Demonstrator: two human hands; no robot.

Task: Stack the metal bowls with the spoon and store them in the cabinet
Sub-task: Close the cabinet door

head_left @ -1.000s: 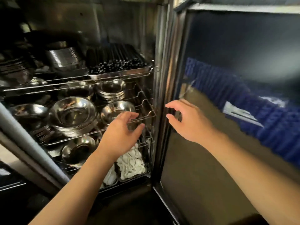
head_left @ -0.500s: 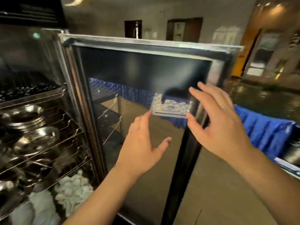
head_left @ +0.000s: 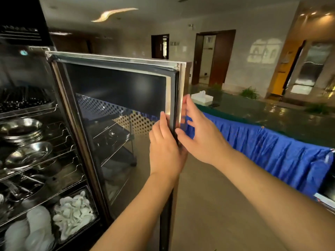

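Fingers (head_left: 187, 113) of both hands on the cabinet door (head_left: 116, 98) edge, metal bowls (head_left: 27, 154) far left.

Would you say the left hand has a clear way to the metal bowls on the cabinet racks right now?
Probably yes: the left hand rests on the open door edge, and the metal bowls sit uncovered on racks, with nothing between.

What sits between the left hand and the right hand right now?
In the head view, the free edge of the open cabinet door, with its dark seal, stands between the left hand and right hand.
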